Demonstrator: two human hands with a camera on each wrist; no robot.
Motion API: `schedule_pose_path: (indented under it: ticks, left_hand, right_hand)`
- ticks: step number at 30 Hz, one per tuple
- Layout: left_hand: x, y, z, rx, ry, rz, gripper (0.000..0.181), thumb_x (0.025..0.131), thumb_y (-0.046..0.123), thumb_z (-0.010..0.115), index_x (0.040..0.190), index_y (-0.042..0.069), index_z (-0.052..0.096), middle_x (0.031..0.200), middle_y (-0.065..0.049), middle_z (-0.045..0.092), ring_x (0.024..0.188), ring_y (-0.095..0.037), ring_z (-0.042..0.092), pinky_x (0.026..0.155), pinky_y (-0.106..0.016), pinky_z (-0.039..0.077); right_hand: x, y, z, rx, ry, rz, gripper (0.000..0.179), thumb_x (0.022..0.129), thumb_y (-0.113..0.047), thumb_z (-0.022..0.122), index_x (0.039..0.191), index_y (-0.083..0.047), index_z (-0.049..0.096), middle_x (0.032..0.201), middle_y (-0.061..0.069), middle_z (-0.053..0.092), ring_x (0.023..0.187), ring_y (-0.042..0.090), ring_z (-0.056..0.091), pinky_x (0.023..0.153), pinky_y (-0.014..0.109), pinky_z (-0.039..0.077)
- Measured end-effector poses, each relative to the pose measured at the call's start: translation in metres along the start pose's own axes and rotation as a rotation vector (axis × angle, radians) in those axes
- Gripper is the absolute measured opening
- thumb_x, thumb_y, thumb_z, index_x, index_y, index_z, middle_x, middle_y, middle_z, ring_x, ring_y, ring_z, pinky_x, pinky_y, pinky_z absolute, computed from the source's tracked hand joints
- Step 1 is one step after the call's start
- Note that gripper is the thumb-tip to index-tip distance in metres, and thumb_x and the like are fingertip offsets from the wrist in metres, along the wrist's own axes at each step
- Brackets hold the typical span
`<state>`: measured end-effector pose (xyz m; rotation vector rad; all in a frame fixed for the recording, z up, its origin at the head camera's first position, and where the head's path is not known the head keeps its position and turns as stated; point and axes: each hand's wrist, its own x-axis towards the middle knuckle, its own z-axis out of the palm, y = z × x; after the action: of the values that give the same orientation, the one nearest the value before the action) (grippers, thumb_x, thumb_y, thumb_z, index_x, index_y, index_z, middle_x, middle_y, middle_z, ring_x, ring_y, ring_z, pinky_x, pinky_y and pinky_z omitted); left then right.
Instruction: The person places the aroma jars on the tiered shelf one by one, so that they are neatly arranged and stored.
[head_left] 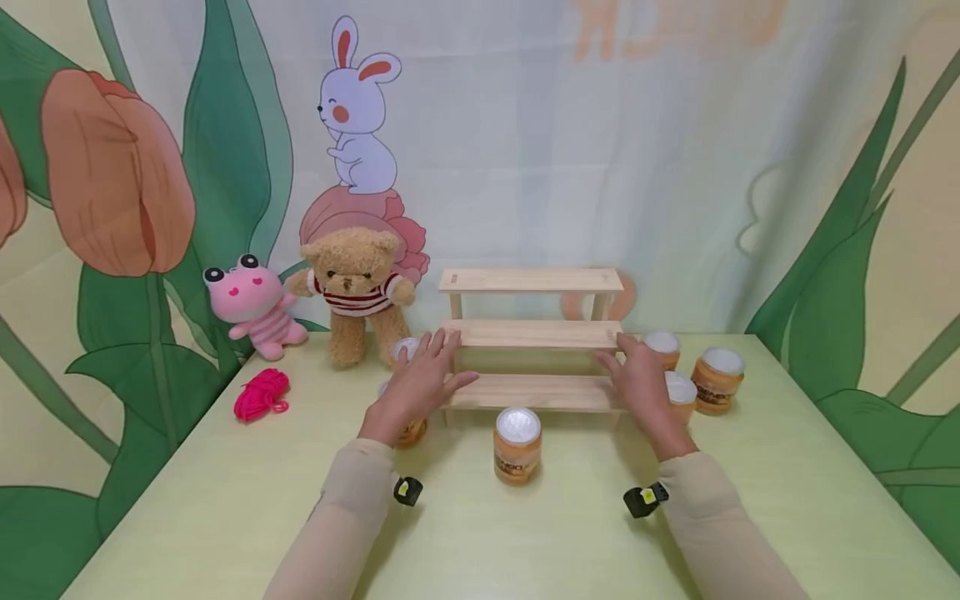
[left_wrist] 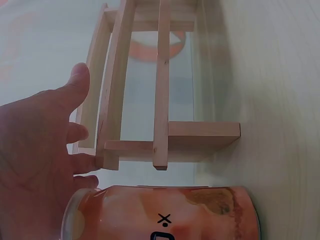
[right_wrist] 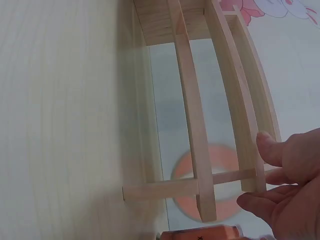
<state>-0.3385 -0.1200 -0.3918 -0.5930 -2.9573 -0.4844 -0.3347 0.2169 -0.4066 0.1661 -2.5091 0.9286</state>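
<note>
A three-tier wooden shelf rack (head_left: 534, 333) stands on the table, a hand at each end. My left hand (head_left: 420, 382) is at its left end. In the left wrist view its fingers (left_wrist: 82, 162) touch the end of the middle board, with the thumb raised apart. At the right end, my right hand (head_left: 641, 385) touches the middle board with thumb and fingers (right_wrist: 260, 204). In front of the rack stands an orange jar with a white lid (head_left: 517, 446). Another jar (left_wrist: 165, 212) is close beside the left hand, partly hidden by it in the head view.
More jars stand to the right, one at the outer side (head_left: 717, 382) and others beside the right hand. A teddy bear (head_left: 352, 296), a pink frog toy (head_left: 255, 304) and a pink yarn skein (head_left: 261, 395) are at the left on the table (head_left: 225, 517). A printed curtain hangs behind.
</note>
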Motion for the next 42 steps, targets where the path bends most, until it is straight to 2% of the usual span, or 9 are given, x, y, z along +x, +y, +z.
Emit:
schedule_pose_path:
  ticks: [3, 7, 12, 13, 16, 24, 32, 36, 42]
  left_hand:
    - [-0.001, -0.001, 0.001, -0.001, -0.004, 0.000, 0.080, 0.101, 0.059, 0.046, 0.161, 0.015, 0.020, 0.165, -0.016, 0.014, 0.151, -0.035, 0.007, 0.115, -0.064, 0.006]
    - [-0.001, -0.002, 0.003, 0.011, -0.003, 0.006, 0.079, 0.101, 0.060, 0.045, 0.161, 0.015, 0.022, 0.165, -0.017, 0.015, 0.151, -0.035, 0.008, 0.115, -0.065, 0.007]
    - [-0.001, -0.004, 0.003, 0.027, 0.002, 0.013, 0.078, 0.100, 0.061, 0.044, 0.160, 0.015, 0.025, 0.164, -0.018, 0.015, 0.151, -0.036, 0.009, 0.115, -0.064, 0.008]
    - [-0.002, -0.005, 0.003, 0.029, 0.005, 0.014, 0.078, 0.101, 0.061, 0.044, 0.160, 0.015, 0.025, 0.164, -0.018, 0.016, 0.151, -0.035, 0.010, 0.116, -0.064, 0.008]
    - [-0.002, -0.006, 0.004, 0.036, 0.011, 0.011, 0.077, 0.101, 0.061, 0.043, 0.160, 0.015, 0.028, 0.164, -0.017, 0.017, 0.151, -0.034, 0.011, 0.116, -0.062, 0.009]
    - [-0.002, -0.006, 0.000, 0.023, 0.009, 0.016, 0.074, 0.102, 0.060, 0.042, 0.158, 0.013, 0.032, 0.164, -0.018, 0.016, 0.151, -0.033, 0.010, 0.118, -0.057, 0.011]
    - [-0.007, -0.015, -0.013, -0.084, -0.019, -0.018, 0.070, 0.105, 0.052, 0.042, 0.160, 0.013, 0.025, 0.164, -0.019, 0.013, 0.150, -0.036, 0.010, 0.117, -0.056, 0.016]
    - [-0.009, -0.027, -0.024, -0.116, -0.018, -0.027, 0.069, 0.107, 0.046, 0.042, 0.159, 0.006, 0.023, 0.162, -0.025, 0.015, 0.149, -0.039, 0.013, 0.118, -0.055, 0.016]
    - [-0.013, -0.044, -0.036, -0.193, -0.012, -0.087, 0.073, 0.104, 0.040, 0.054, 0.159, 0.002, 0.022, 0.162, -0.024, 0.016, 0.150, -0.038, 0.012, 0.117, -0.056, 0.018]
  right_hand:
    - [0.000, -0.001, 0.005, -0.009, 0.012, 0.043, 0.054, 0.099, -0.021, 0.066, 0.135, 0.015, 0.052, 0.123, 0.036, 0.059, 0.112, 0.050, 0.058, 0.091, 0.058, 0.048]
    - [-0.001, -0.004, 0.010, 0.003, 0.025, 0.118, 0.056, 0.099, -0.024, 0.065, 0.139, 0.012, 0.050, 0.121, 0.037, 0.059, 0.101, 0.049, 0.062, 0.087, 0.057, 0.049]
    - [-0.007, -0.007, 0.021, 0.034, 0.052, 0.192, 0.059, 0.101, -0.027, 0.063, 0.146, 0.006, 0.045, 0.132, 0.035, 0.053, 0.119, 0.054, 0.052, 0.097, 0.059, 0.044]
    - [-0.008, -0.007, 0.023, 0.038, 0.076, 0.191, 0.058, 0.100, -0.027, 0.064, 0.145, 0.006, 0.046, 0.132, 0.033, 0.054, 0.126, 0.055, 0.044, 0.102, 0.060, 0.040]
    - [-0.008, -0.005, 0.028, 0.070, 0.170, 0.155, 0.052, 0.099, -0.024, 0.066, 0.139, 0.006, 0.054, 0.130, 0.030, 0.056, 0.127, 0.054, 0.044, 0.105, 0.059, 0.038]
    - [-0.006, -0.001, 0.033, 0.068, 0.302, 0.087, 0.045, 0.095, -0.021, 0.071, 0.130, 0.006, 0.063, 0.120, 0.025, 0.063, 0.110, 0.049, 0.059, 0.093, 0.058, 0.047]
    - [-0.003, 0.000, 0.032, 0.072, 0.331, 0.075, 0.043, 0.091, -0.020, 0.075, 0.125, 0.005, 0.066, 0.116, 0.025, 0.065, 0.105, 0.048, 0.063, 0.090, 0.057, 0.049]
    - [-0.004, 0.001, 0.032, 0.068, 0.336, 0.079, 0.043, 0.091, -0.020, 0.075, 0.125, 0.005, 0.066, 0.116, 0.024, 0.066, 0.106, 0.047, 0.063, 0.093, 0.056, 0.048]
    - [-0.004, 0.001, 0.031, 0.067, 0.338, 0.092, 0.043, 0.091, -0.019, 0.075, 0.125, 0.005, 0.066, 0.116, 0.023, 0.066, 0.107, 0.047, 0.062, 0.094, 0.056, 0.047]
